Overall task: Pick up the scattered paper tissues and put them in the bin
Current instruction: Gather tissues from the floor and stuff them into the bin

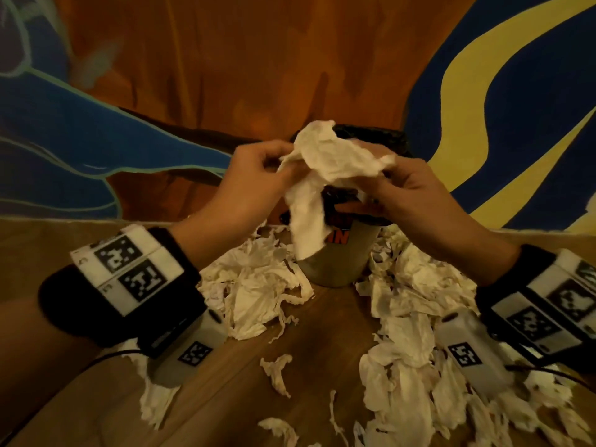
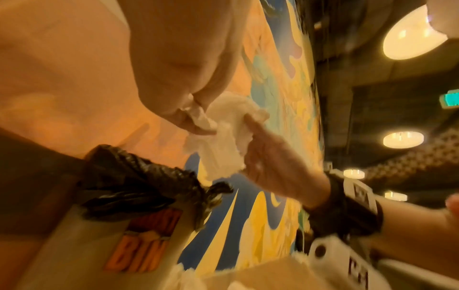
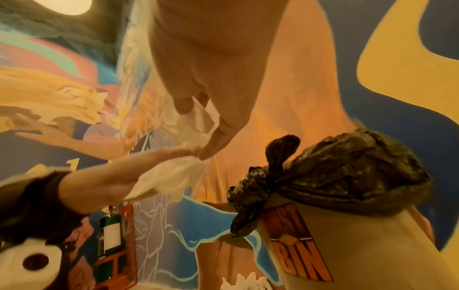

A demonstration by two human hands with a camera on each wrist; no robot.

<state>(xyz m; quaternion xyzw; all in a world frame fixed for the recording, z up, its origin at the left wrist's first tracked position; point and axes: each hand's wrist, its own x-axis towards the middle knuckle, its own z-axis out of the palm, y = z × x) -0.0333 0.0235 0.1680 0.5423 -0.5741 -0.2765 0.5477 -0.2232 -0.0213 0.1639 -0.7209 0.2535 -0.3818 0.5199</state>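
Observation:
Both hands hold one crumpled white tissue (image 1: 325, 162) up in front of the bin (image 1: 342, 259), just above its rim. My left hand (image 1: 258, 175) pinches the tissue's left edge; my right hand (image 1: 403, 185) grips its right end. A strip of the tissue hangs down over the bin's front. The bin is beige with a black liner (image 3: 347, 172) and an orange label (image 2: 144, 241). In the left wrist view the tissue (image 2: 223, 141) is pinched between both hands. In the right wrist view the tissue (image 3: 178, 172) sits left of the liner knot. Several more tissues (image 1: 258, 285) lie on the floor.
Scattered tissues cover the wooden floor (image 1: 316, 333) on both sides of the bin, thickest at the right (image 1: 412, 366). A painted mural wall (image 1: 225, 59) stands right behind the bin. A green bottle in an orange rack (image 3: 109, 235) shows at the far left.

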